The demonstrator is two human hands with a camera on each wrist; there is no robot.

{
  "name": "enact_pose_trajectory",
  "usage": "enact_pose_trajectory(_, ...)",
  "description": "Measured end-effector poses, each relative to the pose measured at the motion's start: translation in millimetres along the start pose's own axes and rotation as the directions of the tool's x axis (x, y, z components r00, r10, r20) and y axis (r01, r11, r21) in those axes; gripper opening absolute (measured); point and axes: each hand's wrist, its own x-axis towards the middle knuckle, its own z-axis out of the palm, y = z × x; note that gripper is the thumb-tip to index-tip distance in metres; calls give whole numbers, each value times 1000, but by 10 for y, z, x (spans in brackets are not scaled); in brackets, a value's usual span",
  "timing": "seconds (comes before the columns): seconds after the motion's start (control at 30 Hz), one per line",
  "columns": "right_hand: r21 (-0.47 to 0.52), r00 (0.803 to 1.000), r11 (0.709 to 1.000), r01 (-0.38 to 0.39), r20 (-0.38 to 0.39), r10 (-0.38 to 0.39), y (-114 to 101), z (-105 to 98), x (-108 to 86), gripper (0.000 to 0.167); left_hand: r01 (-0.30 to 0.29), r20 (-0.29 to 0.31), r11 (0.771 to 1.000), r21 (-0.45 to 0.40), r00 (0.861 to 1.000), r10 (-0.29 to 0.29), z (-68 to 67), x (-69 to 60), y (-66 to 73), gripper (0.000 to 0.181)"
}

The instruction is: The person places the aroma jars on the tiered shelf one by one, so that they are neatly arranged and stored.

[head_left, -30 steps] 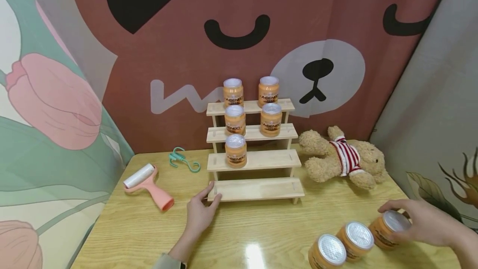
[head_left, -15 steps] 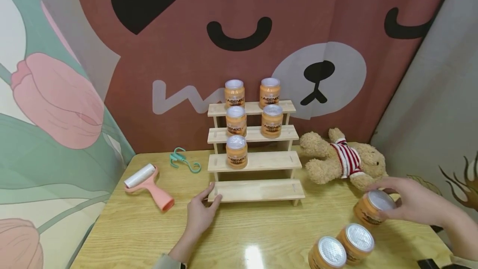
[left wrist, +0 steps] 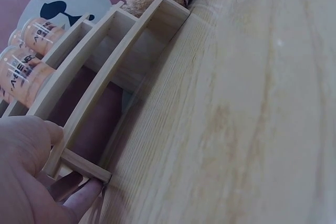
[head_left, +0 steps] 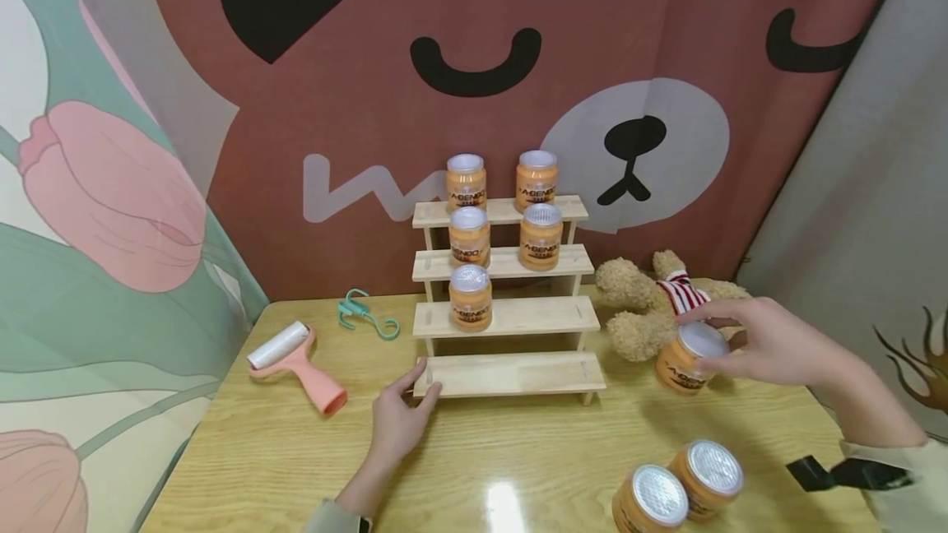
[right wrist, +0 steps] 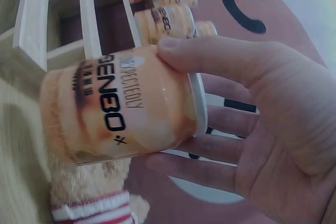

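While the person's right grip [head_left: 778, 344] pinches it close to its lid [head_left: 704, 339], the orange jar [head_left: 677, 370] hangs above the table [head_left: 548, 451] at the right of the head view, partly in front of the plush bear [head_left: 683, 294]. It looks stiff and smooth-walled, probably modest in weight, though how full it is cannot be told. Its wall shines in the right wrist view, so it may be a little slippery. Thumb and fingers on opposite sides just under the rim seem a sound hold; taking it lower on the body should steady it if it proves heavy. Whether the wall is plastic or glass, and so how fragile, I cannot say.

Below and left of centre, the left grip [head_left: 400, 422] clasps the left end of the bottom plank of the wooden rack [head_left: 511, 375], with one digit against the plank and another by the short leg. The rack looks light and rigid, so that corner is likely a good place to stop it sliding.

Much is hidden. The jar's far side is out of sight, and its small print is blurred. The right grip covers part of the bear. On the top tier, the foot of the left jar [head_left: 466, 179] is masked by the jar below it [head_left: 469, 249]. At lower right, the front jar [head_left: 641, 508] is cut off by the bottom edge, and the black strap [head_left: 852, 474] is smeared.
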Motion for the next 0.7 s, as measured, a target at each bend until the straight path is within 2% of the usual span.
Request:
enact_pose_trajectory(0.17,-60,996,996,60,-63,-64,-84,30,215,51,3,-1,1000,-1,1000,-3,-3,-5,6,49)
enact_pose_trajectory(0.3,-112,994,992,55,-91,-66,-143,66,375,52,8,-2,1000,-6,1000,-8,-2,-12,16,49)
enact_pose_trajectory(0.5,-78,995,996,33,-95,-40,-227,135,590,46,-25,-4,1000,-1,1000,25,-2,-27,43,48)
enact_pose_trajectory(0.7,-41,990,998,55,-125,-60,-282,241,836,38,-24,-20,1000,7,1000,24,-4,-25,39,47)
